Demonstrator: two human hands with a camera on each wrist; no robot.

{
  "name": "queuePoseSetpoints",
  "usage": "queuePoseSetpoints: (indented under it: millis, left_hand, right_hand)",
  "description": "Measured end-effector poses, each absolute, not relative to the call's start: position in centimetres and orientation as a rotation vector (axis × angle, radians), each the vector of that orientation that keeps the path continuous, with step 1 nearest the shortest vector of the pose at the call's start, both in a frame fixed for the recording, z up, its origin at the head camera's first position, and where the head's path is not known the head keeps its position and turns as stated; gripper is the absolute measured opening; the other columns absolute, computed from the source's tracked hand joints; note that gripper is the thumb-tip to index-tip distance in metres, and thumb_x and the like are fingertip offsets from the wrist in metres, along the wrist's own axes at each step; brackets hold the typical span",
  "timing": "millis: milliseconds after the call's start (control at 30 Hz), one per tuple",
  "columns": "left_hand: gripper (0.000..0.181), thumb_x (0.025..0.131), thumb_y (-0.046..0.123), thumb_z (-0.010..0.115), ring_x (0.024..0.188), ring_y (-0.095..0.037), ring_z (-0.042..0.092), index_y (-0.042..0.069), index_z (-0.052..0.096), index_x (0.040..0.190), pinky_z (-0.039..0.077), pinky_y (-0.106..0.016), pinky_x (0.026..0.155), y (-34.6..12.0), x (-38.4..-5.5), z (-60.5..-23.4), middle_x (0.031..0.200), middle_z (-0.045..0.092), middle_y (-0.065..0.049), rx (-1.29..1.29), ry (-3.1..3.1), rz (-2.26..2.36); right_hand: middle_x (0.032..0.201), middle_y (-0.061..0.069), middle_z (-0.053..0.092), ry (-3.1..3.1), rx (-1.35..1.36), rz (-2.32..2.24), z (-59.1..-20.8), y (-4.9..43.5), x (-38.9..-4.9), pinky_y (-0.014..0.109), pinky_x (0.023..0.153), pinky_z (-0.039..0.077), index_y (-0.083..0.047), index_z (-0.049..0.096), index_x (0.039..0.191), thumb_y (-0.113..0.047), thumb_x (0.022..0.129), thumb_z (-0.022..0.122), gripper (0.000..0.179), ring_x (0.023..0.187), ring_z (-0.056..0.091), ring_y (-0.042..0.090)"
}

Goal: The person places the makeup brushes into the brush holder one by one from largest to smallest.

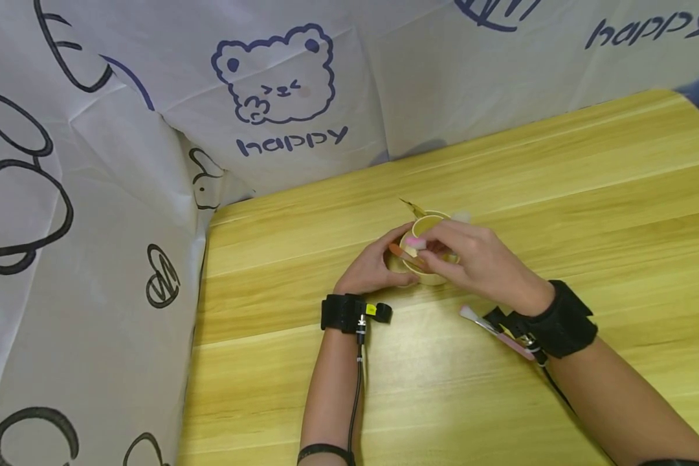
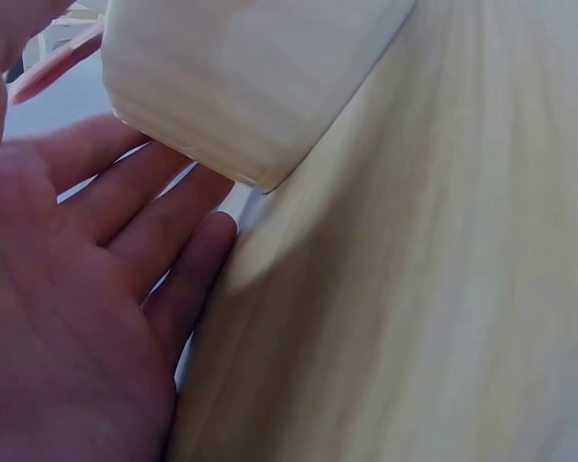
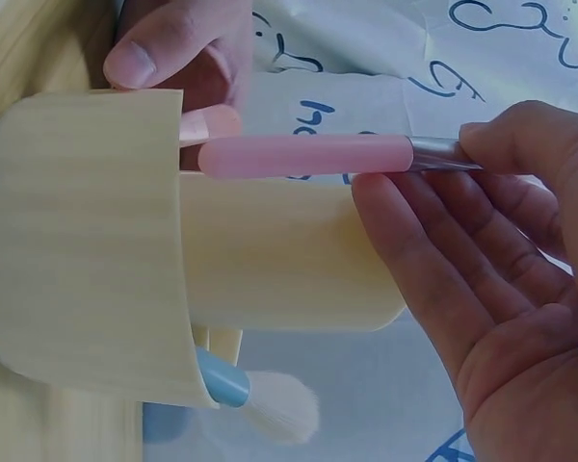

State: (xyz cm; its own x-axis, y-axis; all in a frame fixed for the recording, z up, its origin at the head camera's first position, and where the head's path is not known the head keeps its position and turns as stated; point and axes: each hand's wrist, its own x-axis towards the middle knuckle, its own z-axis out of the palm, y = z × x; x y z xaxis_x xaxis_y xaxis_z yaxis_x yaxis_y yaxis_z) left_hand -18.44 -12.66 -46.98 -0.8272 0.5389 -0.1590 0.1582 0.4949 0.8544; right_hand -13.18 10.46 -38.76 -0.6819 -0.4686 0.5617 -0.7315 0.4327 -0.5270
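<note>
A cream brush holder [image 1: 433, 279] stands on the table, with a taller round compartment [image 3: 289, 252] rising behind its front rim. My left hand [image 1: 369, 268] curves round its left side, the thumb at the rim and the fingers beside the base in the left wrist view. My right hand [image 1: 483, 265] pinches a makeup brush by its metal ferrule; the pink handle [image 3: 303, 156] points down toward the holder's opening. Beside my left hand, an orange-tipped tool [image 1: 397, 249] leans out of the holder. A blue brush with white bristles [image 3: 284, 407] stands in it too.
Another pink-handled brush [image 1: 498, 333] lies on the wooden table [image 1: 443, 401] beside my right wrist. A gold pointed thing [image 1: 412, 208] sticks up behind the holder. White cloth [image 1: 303, 77] with drawings hangs along the back and left edges of the table.
</note>
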Motion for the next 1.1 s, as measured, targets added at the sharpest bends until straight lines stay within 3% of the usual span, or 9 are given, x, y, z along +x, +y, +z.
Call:
queuePoseSetpoints:
  millis: [667, 1100]
  left_hand:
    - [0.090, 0.077, 0.039, 0.091, 0.130, -0.014, 0.058, 0.054, 0.040, 0.150, 0.047, -0.048, 0.113, -12.53, -18.15, -46.94, 0.145, 0.058, 0.012, 0.534, 2.347, 1.314]
    - [0.093, 0.076, 0.044, 0.090, 0.136, -0.016, 0.053, 0.051, 0.038, 0.153, 0.042, -0.050, 0.118, -12.51, -18.24, -46.79, 0.153, 0.052, 0.012, 0.528, 2.361, 1.274]
  right_hand:
    - [0.084, 0.004, 0.069, -2.285, 1.091, 0.989, -38.75, 10.17, -13.12, 0.027, 0.060, 0.058, -0.005, 0.068, 0.098, 0.001, 0.081, 0.083, 0.023, 0.074, 0.067, 0.012]
    - [0.083, 0.006, 0.068, -2.285, 1.089, 0.918, -39.02, 10.03, -13.02, 0.020, 0.053, 0.051, -0.005, 0.067, 0.096, -0.001, 0.078, 0.086, 0.026, 0.069, 0.063, 0.010]
